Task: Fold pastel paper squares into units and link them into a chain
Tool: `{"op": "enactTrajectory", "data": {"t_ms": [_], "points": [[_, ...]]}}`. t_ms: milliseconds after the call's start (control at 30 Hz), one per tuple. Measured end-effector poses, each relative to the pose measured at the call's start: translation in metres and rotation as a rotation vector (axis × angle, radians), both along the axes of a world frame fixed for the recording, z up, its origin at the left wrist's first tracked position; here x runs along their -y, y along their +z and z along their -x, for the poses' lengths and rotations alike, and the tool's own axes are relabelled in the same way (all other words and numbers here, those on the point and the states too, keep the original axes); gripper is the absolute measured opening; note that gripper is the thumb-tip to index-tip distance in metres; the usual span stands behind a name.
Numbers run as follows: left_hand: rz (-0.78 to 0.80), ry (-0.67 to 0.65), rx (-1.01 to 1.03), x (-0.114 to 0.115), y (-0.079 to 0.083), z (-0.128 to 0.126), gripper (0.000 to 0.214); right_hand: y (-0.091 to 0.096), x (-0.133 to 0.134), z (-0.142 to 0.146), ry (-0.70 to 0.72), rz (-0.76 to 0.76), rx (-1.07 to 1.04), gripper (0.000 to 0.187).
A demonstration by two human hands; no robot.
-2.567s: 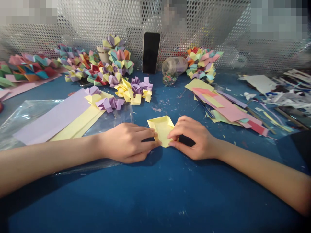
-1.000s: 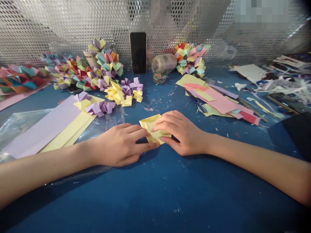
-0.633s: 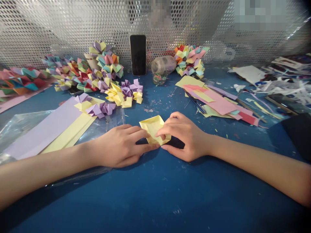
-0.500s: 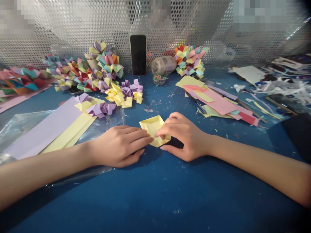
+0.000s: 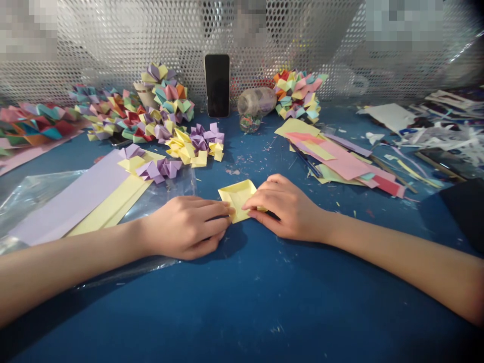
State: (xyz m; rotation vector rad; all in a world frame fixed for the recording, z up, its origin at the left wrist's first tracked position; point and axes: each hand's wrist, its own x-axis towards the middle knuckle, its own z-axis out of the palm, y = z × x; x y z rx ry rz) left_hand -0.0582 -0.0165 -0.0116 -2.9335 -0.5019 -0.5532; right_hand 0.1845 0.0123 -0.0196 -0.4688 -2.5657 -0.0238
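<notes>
A yellow folded paper with creased, turned-in edges is at the middle of the blue table. My left hand pinches its lower left corner, thumb tucked beneath the fingers. From the right, my right hand grips the other side between thumb and forefinger, covering that end of the sheet. Beyond the paper is a small cluster of yellow folded pieces beside purple folded pieces. Further purple folded units rest on the paper strips to the left.
Purple and yellow strips lie on a clear plastic bag. A phone stands against the perforated metal panel, near a tipped jar. Coloured paper sheets and white shreds are at the right.
My right thumb has moved up and in to the paper's lower edge, closing the gap to the forefinger. The lower flap is now turned up, and my left fingers have drawn together.
</notes>
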Motion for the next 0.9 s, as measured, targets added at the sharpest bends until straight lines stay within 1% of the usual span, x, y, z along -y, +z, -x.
{"op": "enactTrajectory", "data": {"t_ms": [200,400,533,733,867,900], "points": [[0.001,-0.003,-0.003,0.0,-0.0011,0.0003,0.023,-0.0006,-0.0015,0.0,-0.008,-0.014,0.025,0.011],[-0.012,-0.007,-0.005,-0.0005,-0.0022,0.0011,0.029,0.0018,-0.0014,0.0001,-0.039,-0.053,0.022,0.011],[-0.023,-0.011,-0.011,-0.0002,-0.0018,0.0011,0.026,0.0025,-0.0021,-0.0004,-0.036,-0.084,0.031,0.012],[-0.035,0.016,-0.045,0.0005,-0.0011,0.0002,0.032,0.0028,-0.0037,-0.0009,-0.03,-0.087,0.047,0.012],[-0.042,0.013,-0.071,0.0004,-0.0005,0.0,0.032,0.0041,-0.0004,-0.0024,-0.011,-0.108,-0.047,0.007],[-0.041,0.003,-0.077,0.0002,-0.0004,0.0,0.033,0.0045,0.0012,-0.0029,0.01,-0.123,-0.08,0.01]]}}
